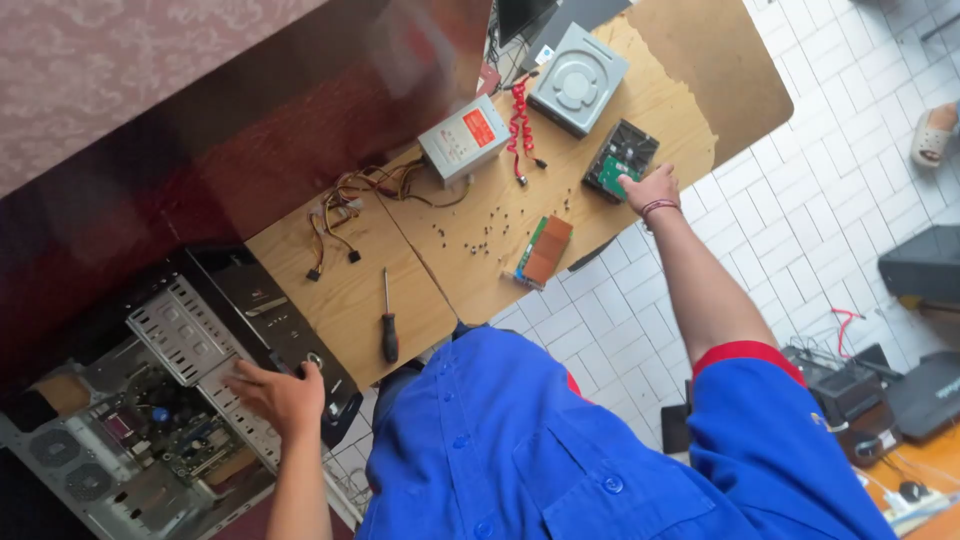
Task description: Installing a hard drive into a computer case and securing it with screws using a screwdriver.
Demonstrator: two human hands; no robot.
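Observation:
My left hand rests on the edge of an open desktop computer case, fingers spread over its perforated metal drive cage, holding nothing. Inside the case a motherboard shows. My right hand reaches across the wooden table and its fingers touch a hard drive lying circuit-side up near the table's right edge. Whether the hand grips the drive I cannot tell for sure; the fingers lie on its near corner.
On the table lie a grey power supply with loose coloured wires, a red cable, an optical drive, memory sticks, several scattered screws and a black-handled screwdriver. White tiled floor with dark equipment lies to the right.

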